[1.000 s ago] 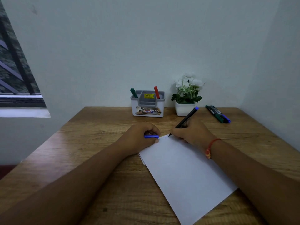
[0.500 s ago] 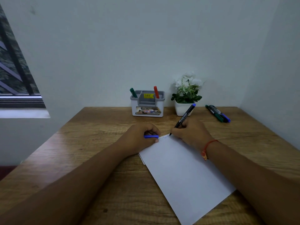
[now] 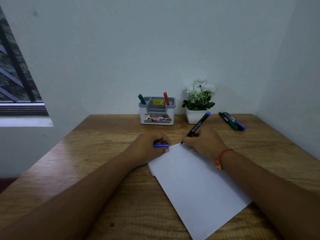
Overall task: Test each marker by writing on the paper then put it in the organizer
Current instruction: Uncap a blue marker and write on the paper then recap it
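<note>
A white sheet of paper lies on the wooden table, angled toward the right. My right hand grips a black marker with a blue end, its tip touching the paper's top edge beside small scribbles. My left hand rests on the paper's top left corner and holds the blue cap. At the back stands a white and grey organizer with a green marker and a red marker inside it. Loose markers lie at the back right.
A white pot with white flowers stands right of the organizer, just behind the raised marker end. Walls close the table at the back and right. A window is at the left.
My right hand has shifted slightly right along the paper's top edge while the marker writes, and its tilt has changed a little. My left hand has stayed put with the cap.
</note>
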`<state>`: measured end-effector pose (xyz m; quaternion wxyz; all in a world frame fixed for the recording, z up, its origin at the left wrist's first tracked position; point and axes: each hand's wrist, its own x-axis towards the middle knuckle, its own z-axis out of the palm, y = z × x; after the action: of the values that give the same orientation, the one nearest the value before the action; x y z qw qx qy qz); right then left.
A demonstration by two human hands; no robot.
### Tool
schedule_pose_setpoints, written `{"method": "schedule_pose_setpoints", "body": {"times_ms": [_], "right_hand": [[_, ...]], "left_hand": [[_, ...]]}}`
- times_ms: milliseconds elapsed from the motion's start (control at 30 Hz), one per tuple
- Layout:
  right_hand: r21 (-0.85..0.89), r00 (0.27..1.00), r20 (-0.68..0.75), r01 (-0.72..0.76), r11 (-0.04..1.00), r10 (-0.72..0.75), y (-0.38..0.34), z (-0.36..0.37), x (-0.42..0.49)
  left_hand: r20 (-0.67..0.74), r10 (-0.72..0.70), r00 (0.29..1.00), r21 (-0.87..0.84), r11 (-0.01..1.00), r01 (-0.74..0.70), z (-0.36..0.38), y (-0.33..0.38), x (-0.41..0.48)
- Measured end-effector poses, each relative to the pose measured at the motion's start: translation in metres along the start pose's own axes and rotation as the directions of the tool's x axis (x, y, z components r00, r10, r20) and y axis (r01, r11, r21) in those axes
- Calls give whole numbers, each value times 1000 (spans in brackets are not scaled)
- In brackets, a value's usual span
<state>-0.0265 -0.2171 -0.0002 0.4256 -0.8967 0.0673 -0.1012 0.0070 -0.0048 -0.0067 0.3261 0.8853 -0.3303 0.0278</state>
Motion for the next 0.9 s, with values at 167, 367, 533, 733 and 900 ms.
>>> {"method": "schedule_pose_setpoints", "body": {"times_ms": [167, 367, 533, 733, 900], "right_hand": [[-15, 1000, -2, 8, 1000, -8, -1, -1, 0], [10, 1000, -2, -4, 1000, 4, 0, 0, 1], [4, 999, 33, -19, 1000, 19, -2, -3, 0], [-56, 1000, -1, -1, 998, 1, -5, 1, -1], [-117, 998, -53, 8, 993, -14, -8, 2, -2]], "left_hand": [[-3, -2, 1000, 9, 1000, 2, -1, -1, 0], [-4, 0, 1000, 13, 1000, 0, 0, -2, 0], [-5, -3, 1000, 14, 1000, 3, 0, 0, 0], [-2, -8, 1000, 17, 1000, 8, -1, 1, 0], [-5, -21, 1000, 10, 1000, 21, -1, 3, -1]]}}
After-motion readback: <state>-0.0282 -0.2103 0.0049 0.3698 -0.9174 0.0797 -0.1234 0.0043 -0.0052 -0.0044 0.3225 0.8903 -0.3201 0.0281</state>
